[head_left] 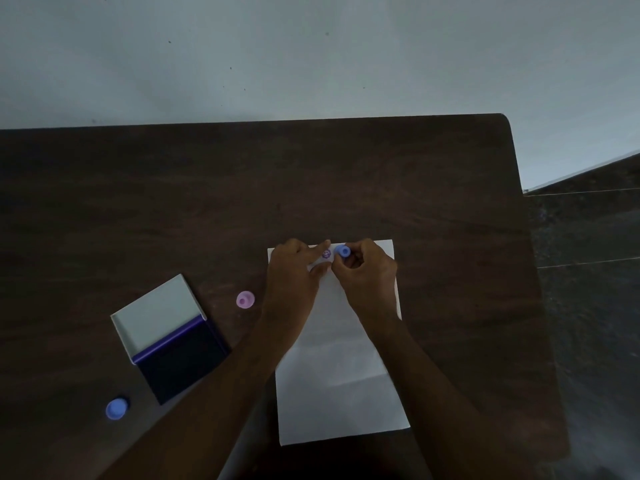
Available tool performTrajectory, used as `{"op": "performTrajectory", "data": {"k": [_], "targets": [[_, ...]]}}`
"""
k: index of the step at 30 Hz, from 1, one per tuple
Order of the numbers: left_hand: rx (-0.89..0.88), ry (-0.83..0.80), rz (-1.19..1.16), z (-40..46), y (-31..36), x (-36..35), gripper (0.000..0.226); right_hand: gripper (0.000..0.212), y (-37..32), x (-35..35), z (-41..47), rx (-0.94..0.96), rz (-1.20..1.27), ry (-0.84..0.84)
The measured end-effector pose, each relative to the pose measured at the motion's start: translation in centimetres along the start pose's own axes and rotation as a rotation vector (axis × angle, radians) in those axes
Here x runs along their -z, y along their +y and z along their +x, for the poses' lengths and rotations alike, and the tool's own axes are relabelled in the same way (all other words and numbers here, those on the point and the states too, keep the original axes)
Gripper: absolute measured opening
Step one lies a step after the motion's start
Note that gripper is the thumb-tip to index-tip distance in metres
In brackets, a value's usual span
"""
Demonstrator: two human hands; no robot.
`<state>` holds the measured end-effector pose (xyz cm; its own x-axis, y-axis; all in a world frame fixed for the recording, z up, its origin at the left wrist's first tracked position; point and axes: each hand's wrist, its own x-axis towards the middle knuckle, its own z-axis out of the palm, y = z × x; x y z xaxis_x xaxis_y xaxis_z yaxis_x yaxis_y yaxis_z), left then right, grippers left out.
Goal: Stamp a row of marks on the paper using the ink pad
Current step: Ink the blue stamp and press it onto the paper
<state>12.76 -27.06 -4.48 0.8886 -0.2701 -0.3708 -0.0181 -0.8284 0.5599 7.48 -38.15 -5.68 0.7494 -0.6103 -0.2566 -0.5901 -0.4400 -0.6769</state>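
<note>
A white sheet of paper (341,375) lies on the dark wooden table (242,188). Near its top edge sits one purple stamped mark (326,254). My right hand (367,271) is shut on a small blue stamp (343,251), held upright just right of that mark at the paper's top. My left hand (294,268) rests flat on the paper's top left, index finger and thumb spread on either side of the mark. The open ink pad (180,355), dark pad below and pale lid above, lies at the left.
A pink stamp (245,300) stands between the ink pad and the paper. Another blue stamp (116,408) lies near the table's front left. The table's right edge (530,271) drops to a dark tiled floor. A pale wall stands behind.
</note>
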Motion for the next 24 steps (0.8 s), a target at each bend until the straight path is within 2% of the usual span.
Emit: {"op": "performTrajectory", "data": {"k": [11,15,24], "targets": [[0.019,-0.068,0.003,0.3,0.1,0.4,0.042,0.023,-0.3,0.1,0.1,0.028,-0.005,0.019],[-0.025,-0.041,-0.004,0.2,0.1,0.4,0.038,0.024,-0.4,0.2,0.0,0.025,-0.012,0.007],[-0.059,-0.012,-0.020,0.0,-0.3,0.3,0.036,0.025,-1.4,0.2,1.1,-0.056,-0.127,-0.098]]}}
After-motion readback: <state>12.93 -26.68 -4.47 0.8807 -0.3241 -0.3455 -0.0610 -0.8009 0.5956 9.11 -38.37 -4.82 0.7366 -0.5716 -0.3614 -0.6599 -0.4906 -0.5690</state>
